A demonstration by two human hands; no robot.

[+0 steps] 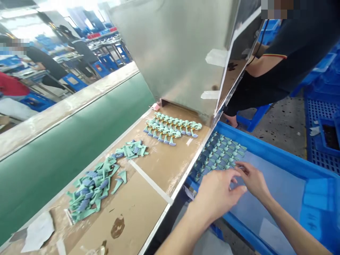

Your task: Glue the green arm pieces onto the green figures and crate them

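Observation:
My left hand [219,191] is over the near edge of a blue tray [276,152], its fingers curled and partly hidden behind the hand. My right hand [251,177] is close beside it, fingers bent toward the tray's small green pieces; whatever it may hold is too small to make out. Those green pieces [221,150] lie in rows at the tray's left end. On the brown worktop [156,170], assembled green and blue pieces [170,127] stand in two rows, and loose green and blue parts [91,189] form piles to the left.
A metal panel [180,53] rises behind the rows. A green conveyor belt [77,134] runs along the worktop's far side. Another person [292,60] sits beyond the panel at the right. Torn white paper [39,230] lies at the lower left.

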